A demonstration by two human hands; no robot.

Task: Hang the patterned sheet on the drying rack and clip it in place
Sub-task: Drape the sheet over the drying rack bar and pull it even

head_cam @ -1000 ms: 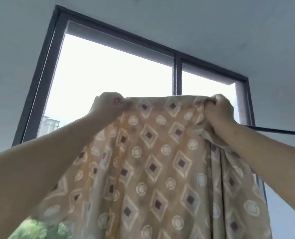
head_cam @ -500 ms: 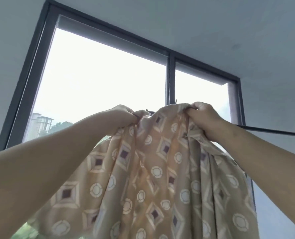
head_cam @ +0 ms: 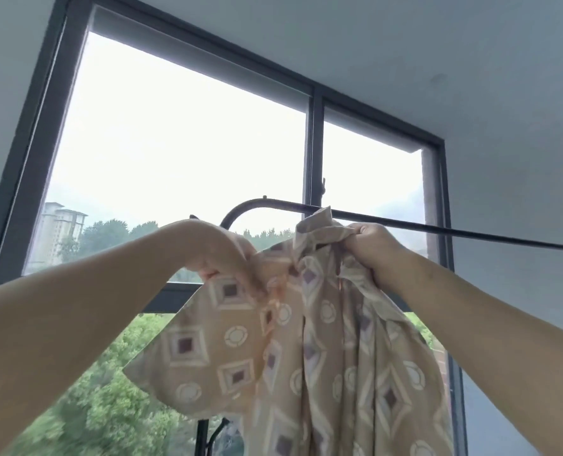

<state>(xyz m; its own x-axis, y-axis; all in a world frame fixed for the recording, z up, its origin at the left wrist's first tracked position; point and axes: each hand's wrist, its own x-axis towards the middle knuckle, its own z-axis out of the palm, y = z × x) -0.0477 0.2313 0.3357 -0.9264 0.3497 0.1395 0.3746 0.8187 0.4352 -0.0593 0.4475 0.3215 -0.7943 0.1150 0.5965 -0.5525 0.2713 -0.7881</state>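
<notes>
The patterned sheet (head_cam: 306, 350), beige with diamonds and circles, hangs bunched from both hands in the middle of the view. My left hand (head_cam: 214, 248) grips its top edge at the left. My right hand (head_cam: 372, 248) clutches a gathered fold at the right, just under the rail. The drying rack's black rail (head_cam: 405, 222) curves down at its left end and runs off to the right behind the sheet's top. Whether the sheet lies over the rail cannot be told. No clip is visible.
A large dark-framed window (head_cam: 314, 153) fills the background, with trees and a tall building (head_cam: 59, 232) outside. The rack's black upright (head_cam: 203, 437) shows at the bottom below the sheet. White wall and ceiling lie to the right.
Both hands have come lower and closer together, bunching the sheet that was spread wide a second ago. The rack's curved rail end is now uncovered.
</notes>
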